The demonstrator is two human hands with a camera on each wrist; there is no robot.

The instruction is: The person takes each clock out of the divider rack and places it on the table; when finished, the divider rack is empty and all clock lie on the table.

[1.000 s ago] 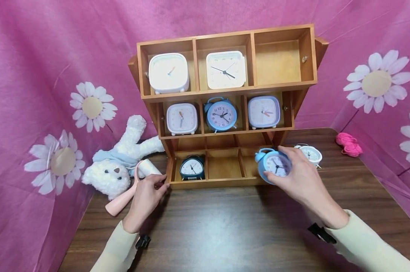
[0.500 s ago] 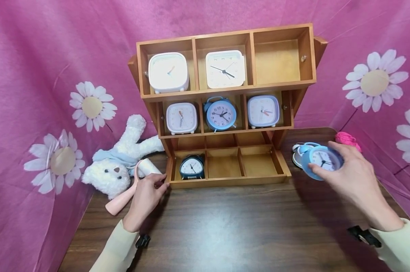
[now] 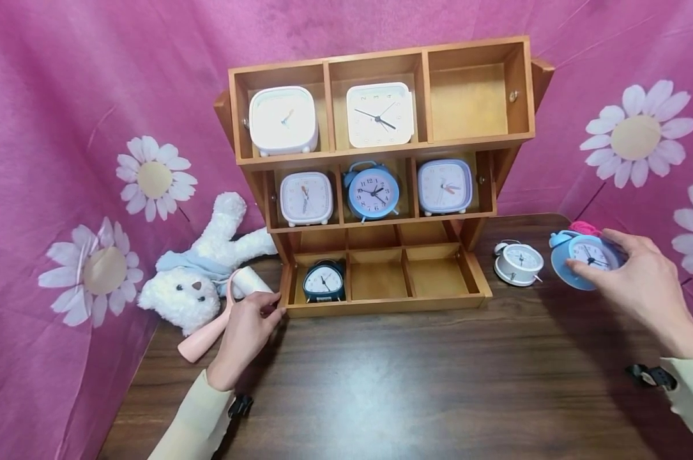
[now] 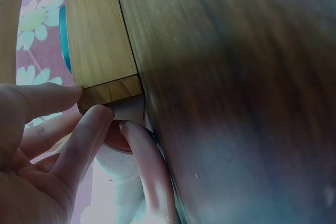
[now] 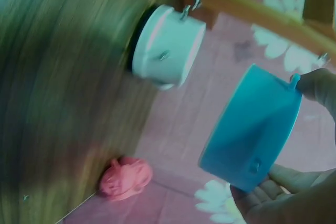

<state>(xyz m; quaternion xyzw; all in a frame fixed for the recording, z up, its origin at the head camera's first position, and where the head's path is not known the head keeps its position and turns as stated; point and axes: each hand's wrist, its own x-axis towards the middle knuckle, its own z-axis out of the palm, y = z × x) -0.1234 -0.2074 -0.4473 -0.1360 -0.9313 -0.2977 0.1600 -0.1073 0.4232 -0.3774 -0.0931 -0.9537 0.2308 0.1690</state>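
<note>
On the right of the head view, my right hand (image 3: 647, 291) grips a round light-blue alarm clock (image 3: 592, 252) by its sides, with thumb and fingers at opposite edges. The right wrist view shows this clock's blue casing (image 5: 252, 129) tilted above the wooden table. A small white alarm clock (image 3: 518, 263) stands to its left. My left hand (image 3: 247, 332) holds the front left corner of the three-tier wooden shelf (image 3: 386, 308), fingertips pinching its wooden end. In the shelf's bottom row, a dark teal alarm clock (image 3: 324, 281) fills the left compartment; the other two are bare.
White clocks (image 3: 284, 120) occupy the top row's left and middle compartments. The second row holds three clocks, a blue one (image 3: 373, 191) between two pale ones. A white teddy bear (image 3: 188, 294) and a pink-handled roller (image 3: 205, 335) lie left. Pink yarn (image 5: 126, 178) lies behind my right hand.
My right hand has carried the blue alarm clock rightward from the bottom row's right compartment, past the white clock, to near the pink yarn. My left hand has stayed at the shelf corner.
</note>
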